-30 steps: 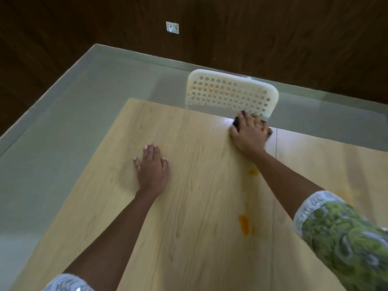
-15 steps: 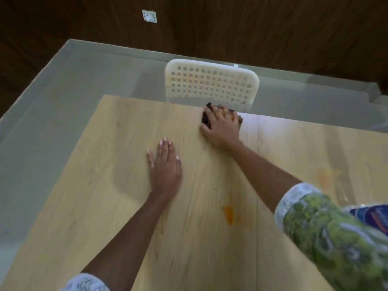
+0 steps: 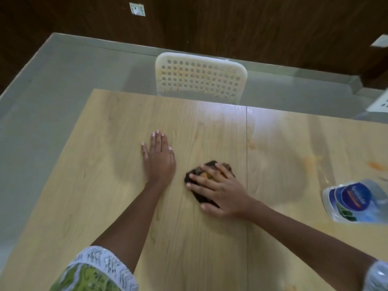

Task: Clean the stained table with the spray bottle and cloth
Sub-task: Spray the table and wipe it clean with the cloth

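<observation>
The right hand (image 3: 220, 194) has pulled the cloth (image 3: 206, 181) back from the far edge of the counter (image 3: 88, 185), by the chair (image 3: 200, 77), to the middle. An orange spot sat on the wood a moment ago. The cloth now seems to lie about where it was, and no spot shows there. So that spot is likely being rubbed away, and the wiping looks to be going well.

The right fingers (image 3: 201, 175) are spread apart and press down flat on the cloth. They do not curl round it. The cloth is dark and bunched up, with a bit of orange on top between the fingers. Most of it is under the fingers and palm, and its edges stick out past the fingertips and beside the thumb.

The left hand (image 3: 159, 158) is flat on the counter, just beside the cloth but not touching it. Its fingers (image 3: 157, 141) are straight and close together. It holds nothing and has stayed flat like this the whole time.

The bottle (image 3: 354, 199) is well off to the right of the right fingers, and no hand touches it. Past it, more orange stains (image 3: 375, 165) are still on the counter, so there is more to clean.
</observation>
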